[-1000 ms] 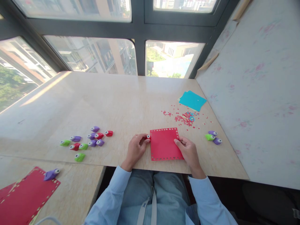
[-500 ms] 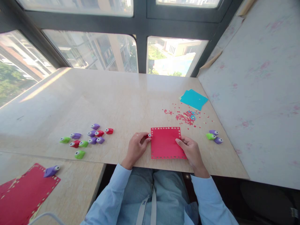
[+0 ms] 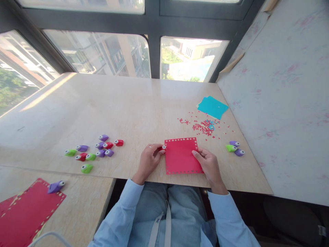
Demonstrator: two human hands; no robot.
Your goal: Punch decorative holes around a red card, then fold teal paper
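A red square sheet of paper (image 3: 181,156) is in front of me, with small shapes punched along its top, bottom and right edges. My right hand (image 3: 207,164) pinches its right edge, thumb on top and fingers underneath. At the sheet's left edge, near the upper corner, sits a small red craft punch (image 3: 163,147) with a white and dark round top. My left hand (image 3: 151,159) is closed on this punch between thumb and fingers. Most of the punch is hidden by the fingers.
Several purple, red and green craft punches (image 3: 100,145) lie at left, and a few more (image 3: 234,148) at right. Punched-out paper bits (image 3: 204,127) are scattered beyond the sheet, near blue paper (image 3: 212,107). Larger red punched sheets (image 3: 28,212) lie lower left with a purple punch (image 3: 56,187).
Both hands keep their grips on the punch and the sheet. The sheet has turned very slightly, and the whole view has shifted a little.
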